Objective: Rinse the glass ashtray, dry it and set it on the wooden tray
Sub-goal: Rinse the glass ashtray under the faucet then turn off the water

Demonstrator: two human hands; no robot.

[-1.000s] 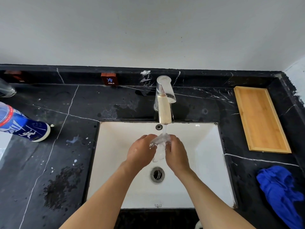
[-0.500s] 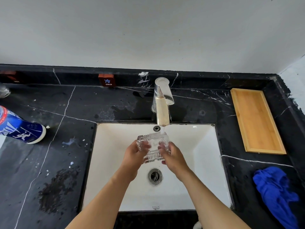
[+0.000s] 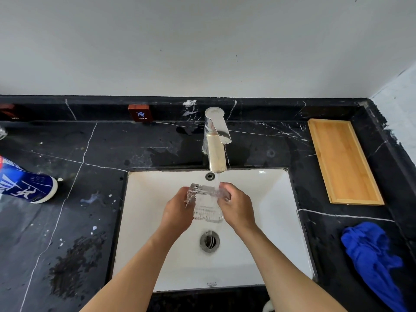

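Note:
The clear ribbed glass ashtray (image 3: 206, 203) is held over the white sink (image 3: 270, 221), under water running from the faucet (image 3: 216, 140). My left hand (image 3: 177, 212) grips its left side and my right hand (image 3: 236, 207) grips its right side. The ashtray is tilted, its far edge up under the stream. The wooden tray (image 3: 343, 162) lies on the black counter at the right, with nothing on it. A blue cloth (image 3: 373, 255) lies crumpled on the counter at the near right.
A blue and white bottle (image 3: 27, 186) lies on its side on the left counter. A wet patch (image 3: 74, 262) darkens the counter at the near left. A small red "COLD" tag (image 3: 140, 113) stands on the back ledge. The drain (image 3: 209, 241) sits below my hands.
My hands turned the ashtray under the stream: it was bunched between my palms, now it is spread between both hands and shows its ribbed side. The view shifted slightly.

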